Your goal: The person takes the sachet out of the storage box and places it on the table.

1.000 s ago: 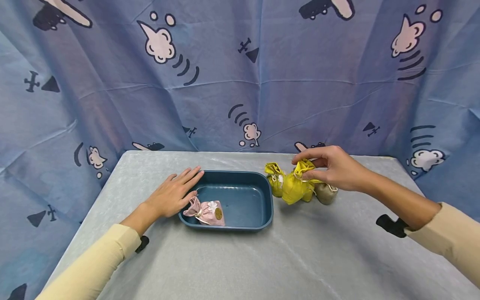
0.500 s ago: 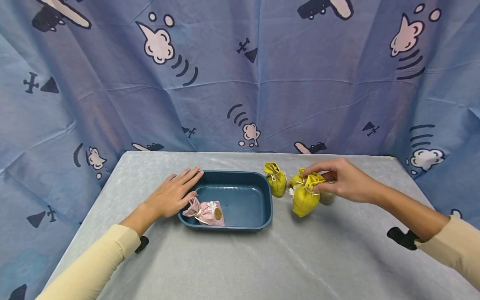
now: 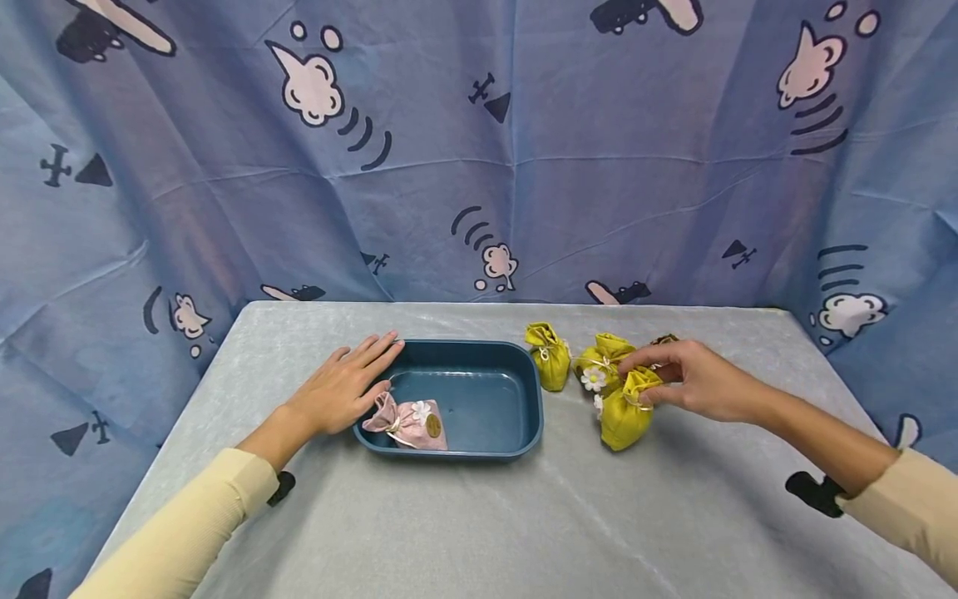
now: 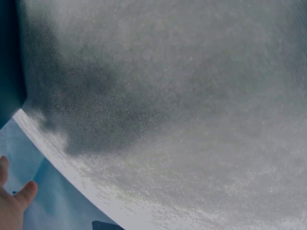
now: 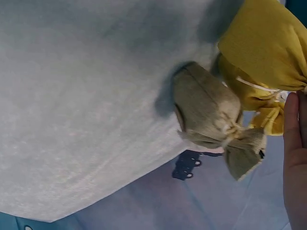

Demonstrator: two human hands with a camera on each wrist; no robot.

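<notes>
Yellow and plump, made of cloth: pinches a yellow fabric drawstring pouch [image 3: 624, 423] by its gathered neck, between the thumb and fingers of the right hand [image 3: 696, 383]. Holds it neck uppermost, to the right of a rectangular dark blue tray [image 3: 479, 455] with rounded corners and raised walls, well apart from it. Cannot tell whether resting on the light grey cloth-covered table [image 3: 479, 532] or lifted clear. Just behind, partly covered by the held one, a second yellow cloth pouch [image 3: 602, 358] with a white flower ornament [image 3: 594, 380]; farther left, just beside the tray's right wall, a third yellow cloth pouch [image 3: 552, 362]. Behind the right hand, mostly hidden in the head view but plain in the right wrist view, a drab brown woven-cloth pouch [image 5: 206, 108], tied at the neck. Lays the left hand [image 3: 344, 387] palm down and unclenched, fingers extended, over the tray's left rim. Inside the tray, toward the near left corner, a pale pink cloth pouch [image 3: 407, 433], lying with its neck toward the left rim, bearing a round gold-brown label [image 3: 433, 427]; near the left thumb, cannot tell whether touching. Along both forearms, cream long sleeves [image 3: 180, 524]. Behind the table, a blue-violet printed fabric curtain [image 3: 441, 108].
</notes>
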